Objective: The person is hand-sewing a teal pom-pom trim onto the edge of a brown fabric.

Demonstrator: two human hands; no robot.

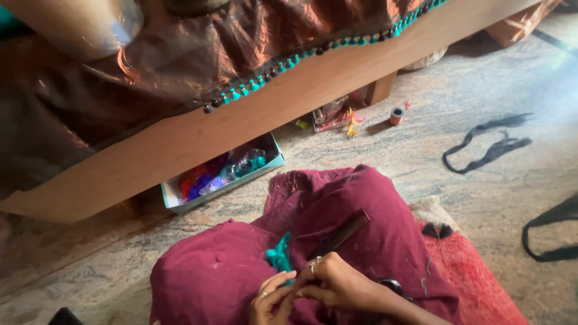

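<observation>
Two hands meet low over a lap draped in maroon cloth [337, 210], and that lap serves as the landmark. Beyond the lap, a wooden bed frame [241, 129] runs slantwise, with brown shiny fabric [180, 54] hanging over its edge and a trim of teal and dark tassels [289, 62] along the hem. Under the frame, just past the knees, sits a pale box [223, 180] filled with bright bundles in red, blue and teal. Farther right of the lap on the stone floor [457, 102] lie a small orange thread spool [395, 115], some yellow and red scraps [343, 117], and a loop of black strands [487, 144]. A black strap [551, 235] lies at the far right, and a red mat [475, 277] shows beneath the lap's right side.

On the lap rests a dark comb [343, 233], slanting up from the hands. The teal tuft [280, 256] is small, fluffy and ragged, standing up just above the fingers. The left hand [272, 298] pinches its base with fingertips closed narrowly; the right hand [337, 283], wearing a ring, curls closed against the same spot, touching the left.
</observation>
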